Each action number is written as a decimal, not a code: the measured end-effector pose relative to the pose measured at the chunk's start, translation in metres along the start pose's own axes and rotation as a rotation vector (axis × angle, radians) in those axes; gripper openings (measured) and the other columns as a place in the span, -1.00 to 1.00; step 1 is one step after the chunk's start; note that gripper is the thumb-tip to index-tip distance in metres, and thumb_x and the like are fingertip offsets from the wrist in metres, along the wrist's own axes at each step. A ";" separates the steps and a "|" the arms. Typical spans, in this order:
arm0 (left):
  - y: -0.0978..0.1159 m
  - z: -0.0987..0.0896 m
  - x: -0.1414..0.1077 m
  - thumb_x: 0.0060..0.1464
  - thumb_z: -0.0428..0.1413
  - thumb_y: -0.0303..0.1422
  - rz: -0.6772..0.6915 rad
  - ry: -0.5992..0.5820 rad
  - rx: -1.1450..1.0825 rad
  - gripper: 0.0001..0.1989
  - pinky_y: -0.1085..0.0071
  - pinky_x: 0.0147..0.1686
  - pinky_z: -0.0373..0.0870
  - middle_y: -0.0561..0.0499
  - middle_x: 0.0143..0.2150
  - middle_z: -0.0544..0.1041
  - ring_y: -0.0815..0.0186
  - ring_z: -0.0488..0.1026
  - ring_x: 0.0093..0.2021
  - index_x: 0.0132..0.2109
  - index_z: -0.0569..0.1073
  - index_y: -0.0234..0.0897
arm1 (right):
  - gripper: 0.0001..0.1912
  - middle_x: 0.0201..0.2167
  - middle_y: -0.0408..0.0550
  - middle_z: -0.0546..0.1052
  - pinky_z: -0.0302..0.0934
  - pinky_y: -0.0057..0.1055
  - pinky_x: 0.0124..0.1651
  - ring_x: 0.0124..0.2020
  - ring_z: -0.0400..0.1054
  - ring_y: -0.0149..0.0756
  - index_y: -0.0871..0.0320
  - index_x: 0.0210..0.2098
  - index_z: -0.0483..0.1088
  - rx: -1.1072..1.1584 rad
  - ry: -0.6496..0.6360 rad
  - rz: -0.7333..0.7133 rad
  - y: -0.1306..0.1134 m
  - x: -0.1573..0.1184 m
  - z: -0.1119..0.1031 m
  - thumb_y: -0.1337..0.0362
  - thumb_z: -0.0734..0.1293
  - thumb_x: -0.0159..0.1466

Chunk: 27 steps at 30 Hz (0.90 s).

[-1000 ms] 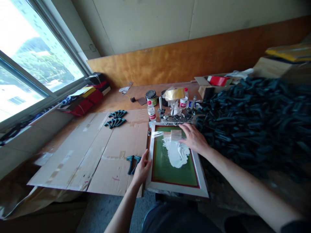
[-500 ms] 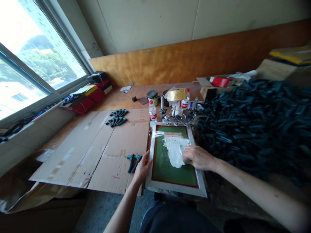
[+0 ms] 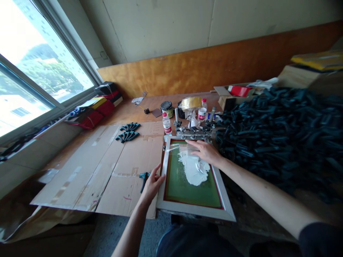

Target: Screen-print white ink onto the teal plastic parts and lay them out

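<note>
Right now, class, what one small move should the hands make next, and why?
Perhaps ease the frame up slightly with the left hand: its fingers are at the left rim, while the right hand is toward the far end, covering little of the white paste.

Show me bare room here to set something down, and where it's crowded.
The cardboard offers two bare patches: its wide left part, beside two rows of dark pieces, and the stretch between them and the left hand. Crowded: right of the screen frame, with the dark heap, and beyond the frame, with clamps and bottles.
</note>
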State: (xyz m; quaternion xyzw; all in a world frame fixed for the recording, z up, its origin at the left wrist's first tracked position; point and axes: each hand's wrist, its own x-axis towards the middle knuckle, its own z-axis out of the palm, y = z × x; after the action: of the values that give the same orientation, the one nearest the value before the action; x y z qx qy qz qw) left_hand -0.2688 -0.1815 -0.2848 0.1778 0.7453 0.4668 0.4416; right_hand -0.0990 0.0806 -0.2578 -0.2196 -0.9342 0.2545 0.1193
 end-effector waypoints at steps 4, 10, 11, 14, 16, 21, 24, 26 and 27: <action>0.056 -0.003 -0.010 0.00 0.14 0.01 0.031 0.007 -0.137 -0.38 0.51 -0.50 0.27 0.01 -0.35 0.54 0.36 0.43 -0.44 0.11 0.41 -0.31 | -0.39 -0.18 0.00 0.45 0.25 -0.37 -0.29 -0.27 0.39 -0.18 -0.02 0.25 0.20 -0.169 0.201 0.156 0.026 0.018 -0.033 0.00 0.31 0.24; 0.148 0.010 0.016 0.12 -0.04 0.07 0.396 0.120 -0.292 -0.49 0.49 -0.50 0.30 -0.07 -0.27 0.57 0.34 0.46 -0.37 -0.13 0.47 -0.30 | -0.57 -0.36 0.00 0.46 0.24 -0.29 -0.26 -0.34 0.35 -0.19 0.15 -0.25 0.45 -0.043 0.217 0.380 0.072 -0.046 -0.010 -0.04 0.13 0.31; 0.161 0.012 0.022 0.12 -0.04 0.07 0.432 0.095 -0.300 -0.50 0.50 -0.49 0.30 -0.08 -0.25 0.57 0.33 0.47 -0.34 -0.15 0.46 -0.30 | -0.59 -0.39 -0.03 0.45 0.23 -0.31 -0.29 -0.36 0.35 -0.20 0.13 -0.35 0.43 -0.041 0.139 0.360 0.070 -0.059 0.007 -0.07 0.18 0.28; 0.180 0.021 0.032 0.13 -0.07 0.09 0.474 0.097 -0.333 -0.49 0.52 -0.46 0.33 -0.09 -0.23 0.57 0.34 0.48 -0.30 -0.12 0.42 -0.27 | -0.67 -0.35 -0.01 0.45 0.21 -0.36 -0.27 -0.28 0.37 -0.20 0.14 -0.43 0.37 -0.151 -0.034 0.269 0.052 -0.087 0.056 -0.01 0.30 0.22; 0.165 0.033 0.027 0.13 -0.05 0.08 0.464 0.197 -0.368 -0.50 0.53 -0.45 0.34 -0.07 -0.23 0.57 0.36 0.48 -0.32 -0.05 0.38 -0.24 | -0.77 -0.31 0.03 0.45 0.19 -0.36 -0.25 -0.24 0.38 -0.18 0.17 -0.37 0.35 -0.252 -0.101 0.283 0.035 -0.093 0.075 0.12 0.29 0.27; 0.062 0.086 -0.021 -0.03 0.04 0.19 -0.212 -0.267 -0.221 -0.32 0.45 -0.58 0.35 -0.24 -0.23 0.58 0.20 0.53 -0.39 -0.09 0.43 -0.37 | -0.82 -0.41 0.01 0.44 0.19 -0.35 -0.30 -0.34 0.37 -0.20 0.19 -0.28 0.29 -0.148 0.098 0.390 -0.028 -0.097 0.085 0.23 0.16 0.38; 0.014 0.104 -0.046 0.01 0.02 0.16 -0.325 -0.229 -0.337 -0.38 0.40 -0.45 0.43 -0.20 -0.16 0.57 0.20 0.53 -0.28 -0.08 0.42 -0.31 | -0.89 -0.30 0.00 0.44 0.21 -0.30 -0.13 -0.22 0.34 -0.20 0.16 -0.26 0.29 0.002 0.175 0.080 -0.066 -0.107 0.082 0.28 0.18 0.36; -0.002 0.090 -0.045 0.02 0.03 0.13 -0.289 -0.073 -0.330 -0.45 0.44 -0.46 0.39 -0.12 -0.26 0.57 0.26 0.52 -0.35 -0.14 0.41 -0.30 | -0.92 -0.24 -0.03 0.45 0.21 -0.29 -0.06 -0.16 0.33 -0.22 0.12 -0.20 0.30 0.087 0.127 -0.075 -0.064 -0.118 0.074 0.34 0.19 0.35; -0.008 0.073 -0.039 0.01 0.03 0.13 -0.270 0.010 -0.265 -0.46 0.46 -0.49 0.36 -0.09 -0.32 0.57 0.28 0.50 -0.40 -0.17 0.41 -0.30 | -0.89 -0.23 -0.04 0.45 0.21 -0.31 -0.06 -0.15 0.33 -0.23 0.11 -0.18 0.31 0.084 0.119 -0.066 -0.052 -0.124 0.068 0.37 0.18 0.34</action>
State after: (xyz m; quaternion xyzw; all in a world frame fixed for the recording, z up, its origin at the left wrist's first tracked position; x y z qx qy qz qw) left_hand -0.1864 -0.1729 -0.2849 0.0142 0.6966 0.4980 0.5163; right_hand -0.0321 -0.0471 -0.3016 -0.1985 -0.9207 0.2758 0.1921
